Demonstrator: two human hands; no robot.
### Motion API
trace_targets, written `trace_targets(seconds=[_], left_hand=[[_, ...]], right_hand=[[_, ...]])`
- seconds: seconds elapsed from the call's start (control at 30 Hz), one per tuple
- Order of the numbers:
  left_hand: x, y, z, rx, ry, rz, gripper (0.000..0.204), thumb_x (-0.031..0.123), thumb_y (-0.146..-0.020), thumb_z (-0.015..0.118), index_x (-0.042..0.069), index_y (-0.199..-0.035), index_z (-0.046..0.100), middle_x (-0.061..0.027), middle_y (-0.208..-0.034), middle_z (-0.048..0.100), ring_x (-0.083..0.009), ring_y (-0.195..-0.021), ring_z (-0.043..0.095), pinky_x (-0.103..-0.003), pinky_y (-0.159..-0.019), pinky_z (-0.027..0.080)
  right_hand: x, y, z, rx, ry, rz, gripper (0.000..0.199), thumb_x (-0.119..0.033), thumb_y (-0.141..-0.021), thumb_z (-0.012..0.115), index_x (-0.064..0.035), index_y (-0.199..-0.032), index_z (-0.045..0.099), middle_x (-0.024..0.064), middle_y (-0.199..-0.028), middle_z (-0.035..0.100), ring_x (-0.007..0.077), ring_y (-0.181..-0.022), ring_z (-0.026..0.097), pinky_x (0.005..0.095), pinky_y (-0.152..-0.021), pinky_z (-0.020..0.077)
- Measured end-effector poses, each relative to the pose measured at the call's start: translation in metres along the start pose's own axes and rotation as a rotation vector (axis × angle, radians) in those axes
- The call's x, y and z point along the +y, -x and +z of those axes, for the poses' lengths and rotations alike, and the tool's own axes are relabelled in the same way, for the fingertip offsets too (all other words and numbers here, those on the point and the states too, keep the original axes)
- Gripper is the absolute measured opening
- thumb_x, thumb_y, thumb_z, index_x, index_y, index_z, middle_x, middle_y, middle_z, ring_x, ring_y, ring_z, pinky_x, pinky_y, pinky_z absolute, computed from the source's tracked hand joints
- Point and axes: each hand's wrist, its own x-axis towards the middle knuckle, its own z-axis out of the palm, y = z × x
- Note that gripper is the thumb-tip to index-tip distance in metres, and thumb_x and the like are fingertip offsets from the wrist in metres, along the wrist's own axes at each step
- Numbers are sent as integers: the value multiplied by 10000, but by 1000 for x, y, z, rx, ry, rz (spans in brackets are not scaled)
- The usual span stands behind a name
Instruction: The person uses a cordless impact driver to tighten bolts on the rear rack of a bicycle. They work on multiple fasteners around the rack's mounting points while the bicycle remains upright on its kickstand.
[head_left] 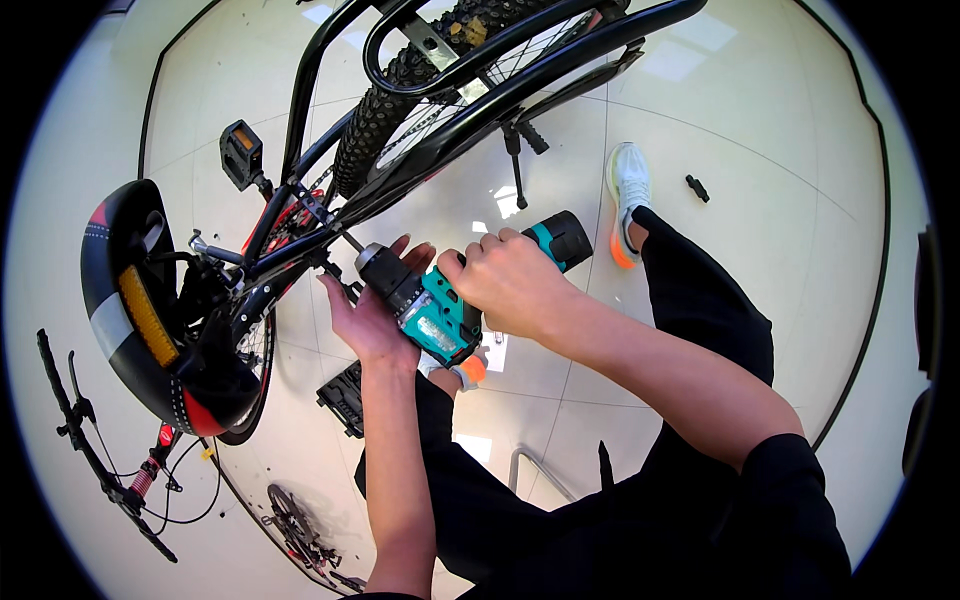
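My right hand [510,282] is wrapped round the grip of a teal and black cordless drill [437,318]. The drill's bit [352,241] points up and left at the black bicycle frame [268,258]; I cannot tell whether its tip is seated in a screw. Beneath the drill's black chuck [385,268] lies my left hand [372,325], palm up, thumb and fingers apart, with part of the palm hidden by the drill. Just beyond the bit runs the black rear rack [490,108], over the knobby tyre [372,130].
The black saddle [107,270] and handlebar [75,430] are at left, a pedal [241,155] above them. A kickstand [516,165] hangs below the rack. On the tiled floor [740,260] lie a black case [342,400] and a small black part [697,188]. My shoe [628,180] stands at right.
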Motion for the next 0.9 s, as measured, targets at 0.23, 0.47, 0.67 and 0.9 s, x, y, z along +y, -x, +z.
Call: trace_targets(seconds=[0.23, 0.47, 0.67, 0.9], left_hand=[[-1, -2, -2, 11, -10, 13, 974, 741, -903, 212, -115, -1312, 433, -311, -1210, 567, -372, -1164, 535, -415, -1021, 409], [-1, 0, 0, 16, -25, 13, 956, 726, -910, 225, -121, -1303, 430, -313, -1215, 561, -374, -1156, 540, -415, -1012, 417], [-5, 4, -10, 7, -218, -50, 582, 448, -951, 503, -78, -1194, 548, -199, -1090, 633, -265, -997, 619, -359, -901, 480], [-37, 47, -6, 86, -61, -385, 184, 175, -827, 651, 34, -914, 570, -94, -846, 650, -214, -803, 665, -360, -784, 546]], right_hand=[[3, -2, 5, 35, 16, -31, 299, -94, -651, 696, -55, -929, 592, 63, -678, 665, 226, -617, 673, 311, -579, 472], [2, 0, 4, -20, -17, -3, 435, -29, -577, 704, -30, -975, 530, 104, -738, 646, 260, -731, 672, 328, -657, 490], [3, 5, -4, -35, 3, -76, 385, -52, -626, 685, -20, -987, 555, 84, -700, 657, 246, -687, 680, 333, -643, 487], [-6, 48, -32, -246, -80, -126, 453, -77, -653, 695, 3, -1081, 572, 133, -769, 668, 331, -774, 656, 408, -833, 493]])
